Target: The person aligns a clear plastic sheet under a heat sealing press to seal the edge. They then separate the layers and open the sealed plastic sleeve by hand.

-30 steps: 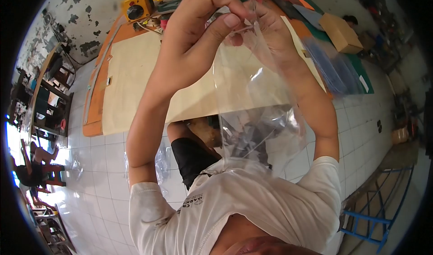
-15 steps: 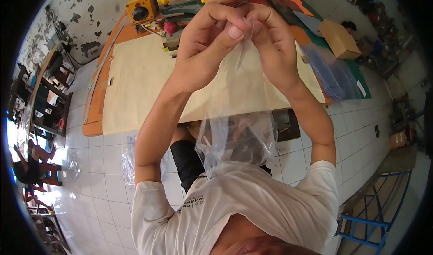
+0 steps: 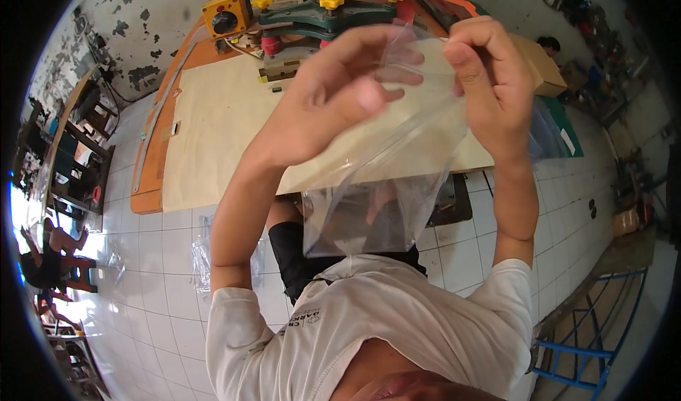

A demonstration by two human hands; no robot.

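A clear plastic bag [image 3: 362, 220] hangs in front of me, its lower end spread wide above my lap. My right hand [image 3: 493, 81] is closed, pinching the bag's upper edge between thumb and fingers. Over the table, my left hand [image 3: 340, 99] is open, thumb apart from the fingers and somewhat smeared by motion. Its fingertips are at the upper part of the bag, with clear film over some of them; whether they are inside the bag or behind it I cannot tell.
A cream sheet covers the orange table [image 3: 147, 201]. At the back stand a green clamp-like machine [image 3: 330, 18] with yellow knobs and a yellow control box [image 3: 227, 14]. A cardboard box [image 3: 543, 64] and clear plastic sheets [image 3: 550, 131] lie right. More plastic [image 3: 202, 259] lies on the floor.
My hands, together at the top of the bag before, have moved apart, the right one rightward. My left hand has opened, and the bag is spread wider.
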